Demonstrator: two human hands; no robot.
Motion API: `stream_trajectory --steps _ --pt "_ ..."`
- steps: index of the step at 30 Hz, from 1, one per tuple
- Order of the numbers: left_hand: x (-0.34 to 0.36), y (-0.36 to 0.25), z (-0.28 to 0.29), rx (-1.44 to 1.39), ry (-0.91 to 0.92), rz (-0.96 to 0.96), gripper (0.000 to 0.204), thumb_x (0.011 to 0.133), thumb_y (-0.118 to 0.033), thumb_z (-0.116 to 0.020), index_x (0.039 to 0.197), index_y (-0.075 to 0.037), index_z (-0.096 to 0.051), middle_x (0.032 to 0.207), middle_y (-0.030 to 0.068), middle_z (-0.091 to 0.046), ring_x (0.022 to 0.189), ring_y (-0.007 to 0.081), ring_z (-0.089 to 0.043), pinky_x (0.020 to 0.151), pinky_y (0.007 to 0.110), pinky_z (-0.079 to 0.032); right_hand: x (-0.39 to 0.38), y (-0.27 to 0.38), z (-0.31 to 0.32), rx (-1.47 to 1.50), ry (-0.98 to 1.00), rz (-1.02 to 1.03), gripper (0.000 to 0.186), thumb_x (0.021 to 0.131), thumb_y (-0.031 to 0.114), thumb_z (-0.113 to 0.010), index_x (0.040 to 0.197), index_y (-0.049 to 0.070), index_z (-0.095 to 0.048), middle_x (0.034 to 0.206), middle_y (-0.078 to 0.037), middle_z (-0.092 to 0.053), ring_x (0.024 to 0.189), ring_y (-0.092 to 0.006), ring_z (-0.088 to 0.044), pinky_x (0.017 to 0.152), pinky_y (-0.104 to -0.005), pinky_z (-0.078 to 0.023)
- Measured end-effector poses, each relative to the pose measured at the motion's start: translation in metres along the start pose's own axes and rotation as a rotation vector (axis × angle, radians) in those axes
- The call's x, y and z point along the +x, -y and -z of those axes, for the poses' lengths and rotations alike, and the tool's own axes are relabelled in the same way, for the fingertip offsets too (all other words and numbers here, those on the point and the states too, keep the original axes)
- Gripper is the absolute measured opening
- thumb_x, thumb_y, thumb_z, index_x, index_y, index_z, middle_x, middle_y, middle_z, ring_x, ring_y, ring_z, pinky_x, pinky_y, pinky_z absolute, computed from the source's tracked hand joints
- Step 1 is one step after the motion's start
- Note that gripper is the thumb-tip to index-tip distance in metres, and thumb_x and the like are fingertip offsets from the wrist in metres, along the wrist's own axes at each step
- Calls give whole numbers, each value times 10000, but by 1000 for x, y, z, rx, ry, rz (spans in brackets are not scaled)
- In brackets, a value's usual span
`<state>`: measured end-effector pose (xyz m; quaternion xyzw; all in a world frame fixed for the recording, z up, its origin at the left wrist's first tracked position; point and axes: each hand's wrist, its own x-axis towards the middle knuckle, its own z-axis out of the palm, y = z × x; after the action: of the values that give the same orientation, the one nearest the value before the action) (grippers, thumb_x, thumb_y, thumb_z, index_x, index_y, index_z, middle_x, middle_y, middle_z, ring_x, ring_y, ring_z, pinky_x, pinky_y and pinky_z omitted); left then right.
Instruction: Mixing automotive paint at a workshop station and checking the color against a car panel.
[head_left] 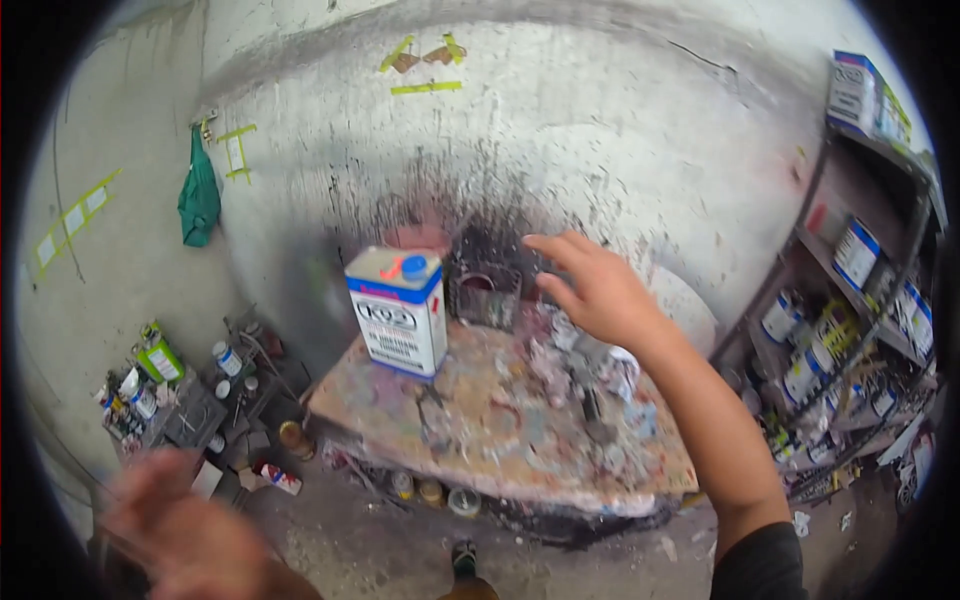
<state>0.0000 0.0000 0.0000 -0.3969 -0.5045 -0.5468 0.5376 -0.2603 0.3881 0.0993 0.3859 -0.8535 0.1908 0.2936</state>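
A rectangular metal can (402, 335), white with blue bands and a blue cap, stands upright on a paint-stained wooden table (470, 450). My right hand (595, 290) reaches over the table's right half, to the right of the can and apart from it. Its thumb and fingers are spread with nothing between them. Behind and below the fingertips sits a dark, paint-crusted container (487, 297). Crumpled paper (618, 373) lies under my right wrist. My left hand (190, 525) is low at the left, off the table and smeared by motion, so its fingers do not show clearly.
A metal shelf (815, 225) loaded with cans stands at the right. Several cans and bottles crowd a low stand (190, 415) at the left. Jars (463, 501) sit beneath the table's front edge. A green cloth bag (199, 195) hangs on the splattered wall (600, 130).
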Motion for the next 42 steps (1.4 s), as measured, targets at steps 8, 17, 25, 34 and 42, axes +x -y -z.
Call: stream_trajectory --steps 8,17,25,34,42 --pt "-170 178 -126 329 392 860 361 892 -136 -691 1224 -10 -621 1197 165 -644 1111 296 -638 1001 400 -485 144 -153 -213 -440 288 107 371 894 177 -626 1261 167 -676 1237 -56 -652 1254 -257 -552 969 -462 -501" --pt "-181 221 -101 399 586 797 458 991 -238 -652 1405 -80 -538 1109 156 -590 902 334 -606 775 435 -506 263 -188 -187 -547 456 -76 161 818 131 -649 940 118 -754 970 -139 -742 957 -338 -711 809 -455 -574" --pt "-150 288 -159 98 613 1066 329 899 -146 -692 1198 -22 -631 1100 180 -665 1013 323 -667 896 395 -515 267 -184 -117 -673 457 1 183 874 152 -600 1010 92 -707 990 -169 -715 971 -367 -681 800 -482 -535" --pt "-151 338 -361 300 957 1007 729 841 -426 -783 1316 13 -448 1287 220 -512 1103 365 -623 886 458 -553 181 -164 -108 -406 724 -209 231 876 138 -584 1072 50 -670 932 -181 -723 927 -367 -693 801 -466 -531" --pt "-149 327 -362 467 1100 1209 644 826 -411 -778 1226 -6 -476 1275 187 -476 1065 385 -645 833 441 -594 132 -142 -107 -247 663 -335 319 878 132 -537 1159 44 -659 978 -230 -718 964 -400 -685 857 -493 -525"
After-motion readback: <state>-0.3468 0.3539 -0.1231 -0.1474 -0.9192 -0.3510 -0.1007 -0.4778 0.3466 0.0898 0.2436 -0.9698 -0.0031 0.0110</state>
